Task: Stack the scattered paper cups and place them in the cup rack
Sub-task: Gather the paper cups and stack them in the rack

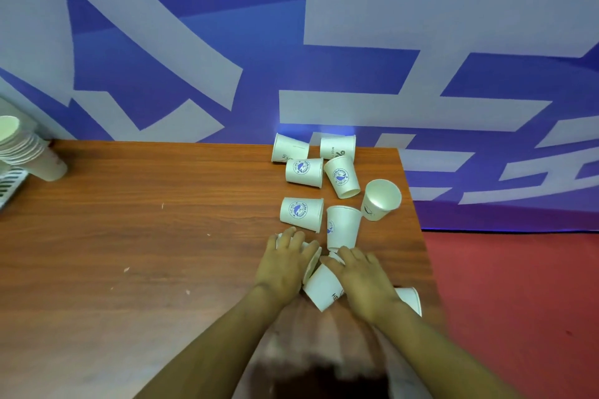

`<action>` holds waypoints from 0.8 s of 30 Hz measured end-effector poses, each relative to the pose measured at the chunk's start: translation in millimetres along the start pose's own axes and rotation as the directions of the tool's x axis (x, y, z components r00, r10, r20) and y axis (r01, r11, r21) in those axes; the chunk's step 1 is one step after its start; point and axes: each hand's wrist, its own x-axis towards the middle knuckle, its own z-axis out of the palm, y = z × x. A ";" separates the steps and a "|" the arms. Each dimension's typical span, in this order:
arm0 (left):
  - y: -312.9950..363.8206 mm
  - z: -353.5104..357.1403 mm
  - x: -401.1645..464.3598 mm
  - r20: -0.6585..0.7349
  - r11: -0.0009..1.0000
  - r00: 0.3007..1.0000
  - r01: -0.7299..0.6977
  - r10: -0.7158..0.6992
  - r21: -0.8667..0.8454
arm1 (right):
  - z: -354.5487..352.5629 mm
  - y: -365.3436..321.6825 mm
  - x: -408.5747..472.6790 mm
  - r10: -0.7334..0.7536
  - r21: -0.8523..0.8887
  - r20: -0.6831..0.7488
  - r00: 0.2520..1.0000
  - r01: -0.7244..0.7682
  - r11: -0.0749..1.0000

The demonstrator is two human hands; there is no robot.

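Several white paper cups with blue logos [303, 213] lie scattered on their sides on the right part of the wooden table [146, 230]; one cup [381, 199] points its mouth toward me. My left hand [287, 264] rests over a cup lying on its side, mostly hiding it. My right hand [364, 282] lies on another cup [322, 290] tilted beside it. One more cup [410, 298] peeks out behind my right wrist. A stack of nested cups [24, 147] leans at the far left over the rack [11, 183].
The table's right edge [418, 220] runs close to the cups, with red floor [518, 301] beyond. A blue and white banner wall [291, 42] stands right behind the table. Small white scraps dot the wood at the centre left.
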 end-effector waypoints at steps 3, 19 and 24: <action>-8.8 1.0 -12.7 -0.001 0.999 0.999 0.037 -0.037 -0.017 | -13.4 -7.5 -2.6 0.029 -0.002 0.055 0.998 -0.029 1.000; -237.1 -88.1 -160.2 -0.255 0.807 0.916 0.112 -0.310 -0.579 | -129.5 -181.6 48.1 0.211 0.305 -0.118 0.970 -0.166 0.938; -292.4 -84.4 -202.7 -0.190 0.825 0.928 0.174 -0.320 -0.537 | -146.1 -254.7 71.7 0.181 0.378 -0.134 0.974 -0.119 0.918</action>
